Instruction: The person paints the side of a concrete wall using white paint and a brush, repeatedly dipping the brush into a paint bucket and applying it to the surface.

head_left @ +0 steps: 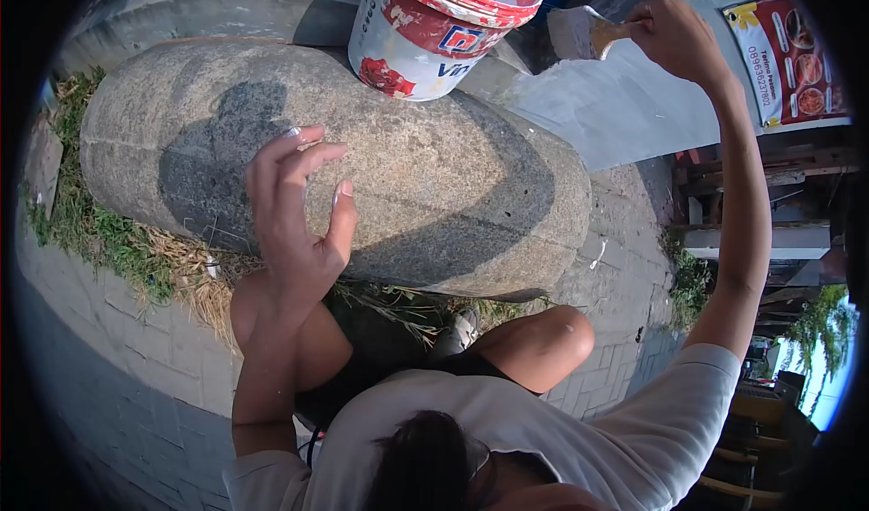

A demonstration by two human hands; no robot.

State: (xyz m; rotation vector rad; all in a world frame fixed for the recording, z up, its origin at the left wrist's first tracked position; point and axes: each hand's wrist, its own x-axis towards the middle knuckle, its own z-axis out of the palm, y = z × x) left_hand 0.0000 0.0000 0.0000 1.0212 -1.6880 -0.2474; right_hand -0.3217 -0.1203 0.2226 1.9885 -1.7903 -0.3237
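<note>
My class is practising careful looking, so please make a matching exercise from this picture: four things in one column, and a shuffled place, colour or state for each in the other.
Things
1. Bucket
2. Brush
3. Left hand
4. Banner

Descriptions
A. Held in the fingers of the right hand
B. At the picture's upper right, mostly red and white, with a yellow corner
C. Round and open-topped, by the far side of the rounded concrete block
D. Holding nothing, its fingers curved

Pairs: 1-C, 2-A, 3-D, 4-B
</note>
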